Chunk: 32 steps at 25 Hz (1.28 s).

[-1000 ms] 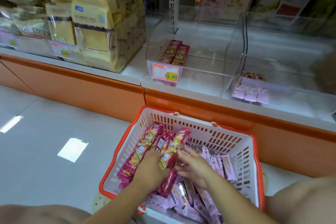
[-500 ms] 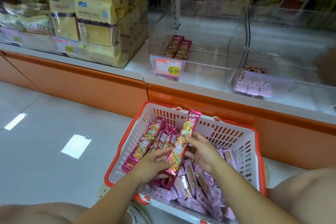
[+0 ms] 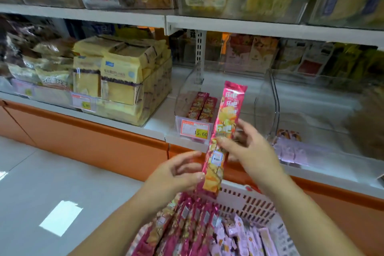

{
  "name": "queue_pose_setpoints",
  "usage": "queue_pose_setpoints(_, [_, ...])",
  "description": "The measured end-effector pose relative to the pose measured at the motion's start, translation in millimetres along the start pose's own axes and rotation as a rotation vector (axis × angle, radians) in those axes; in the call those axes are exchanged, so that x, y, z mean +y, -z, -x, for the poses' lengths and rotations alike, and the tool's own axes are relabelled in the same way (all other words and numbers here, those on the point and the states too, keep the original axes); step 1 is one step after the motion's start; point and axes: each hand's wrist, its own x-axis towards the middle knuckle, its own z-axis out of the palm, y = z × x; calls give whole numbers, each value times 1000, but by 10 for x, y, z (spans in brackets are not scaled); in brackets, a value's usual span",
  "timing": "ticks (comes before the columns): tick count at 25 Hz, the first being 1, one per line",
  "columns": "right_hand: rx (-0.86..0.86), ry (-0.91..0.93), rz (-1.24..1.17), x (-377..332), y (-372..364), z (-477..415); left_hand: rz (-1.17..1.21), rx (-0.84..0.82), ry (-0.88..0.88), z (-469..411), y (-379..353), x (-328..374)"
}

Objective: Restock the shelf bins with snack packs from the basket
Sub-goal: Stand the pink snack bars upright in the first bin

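Running across the whole view, the shelf (image 3: 160, 124) carries clear bins above an orange base panel (image 3: 93, 141). On its left a bin is packed with yellow bags (image 3: 120, 81). The middle bin (image 3: 188, 81) holds only two red packs (image 3: 202, 108), lying side by side at its front left behind a price tag (image 3: 194, 131). The bin to its right (image 3: 268, 97) has a few lilac packs (image 3: 291, 149) at the front.

Below the shelf, the basket (image 3: 249, 201) sits at the bottom of the view, with long pink packs (image 3: 187, 224) on its left side and small pale lilac ones (image 3: 245, 237) on its right.

Above the basket and in front of the middle bin, one long pink snack pack (image 3: 226, 122) is held nearly upright, its top leaning slightly right. The right hand (image 3: 253, 151) pinches it about halfway up, thumb on the front and fingers (image 3: 242, 125) curled round the right edge. The left hand (image 3: 174, 174) sits just beside the pack's lower part, fingers loosely curved and spread, one fingertip touching the lower left edge without wrapping round it.
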Motion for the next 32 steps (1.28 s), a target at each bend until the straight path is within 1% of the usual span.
queue_pose_setpoints(1, [52,25,-33,-217,89,-192,-42,64,-91,-100,60,241])
queue_pose_setpoints(2, [88,38,-41,-415,179,-408,-109,178,-189,-226,145,429])
queue_pose_setpoints(3, [103,24,-25,-560,258,-639,-187,304,-270,-361,239,555])
queue_pose_setpoints(4, [111,-15,7,-654,322,-894,-268,396,-329,-507,340,636])
queue_pose_setpoints(6, [140,-136,71,-689,397,-1341,-398,476,-330,-766,476,663])
queue_pose_setpoints(9, [133,-352,174,-461,391,-1785,-521,456,-226,-1027,543,572])
queue_pose_setpoints(12, [32,-547,364,-115,283,-1939,-448,396,-232,-1134,522,508])
queue_pose_setpoints(15, [-57,-623,491,109,125,-1980,-373,390,-242,-1190,521,478])
queue_pose_setpoints(17, [-75,-657,457,176,43,-1961,-345,404,-246,-1192,509,467])
queue_pose_setpoints(22, [-72,-703,207,291,66,-1935,-325,378,-234,-1155,528,395])
queue_pose_setpoints(24, [-98,-691,161,258,126,-1890,-268,379,-208,-1100,535,355])
queue_pose_setpoints(26, [-130,-635,187,158,146,-1754,-236,397,-180,-1007,531,275])
queue_pose_setpoints(27, [-116,-561,216,103,151,-1667,-228,416,-159,-944,516,229])
queue_pose_setpoints(29, [16,-305,252,-9,136,-1448,-227,452,-112,-812,495,74])
queue_pose_setpoints(30, [106,-159,205,-71,118,-1285,-245,465,-95,-730,488,-12])
queue_pose_setpoints(31, [175,-49,95,-129,90,-1092,-285,473,-74,-651,494,-116])
queue_pose_setpoints(32, [211,11,-30,-160,61,-876,-342,466,-48,-566,495,-230])
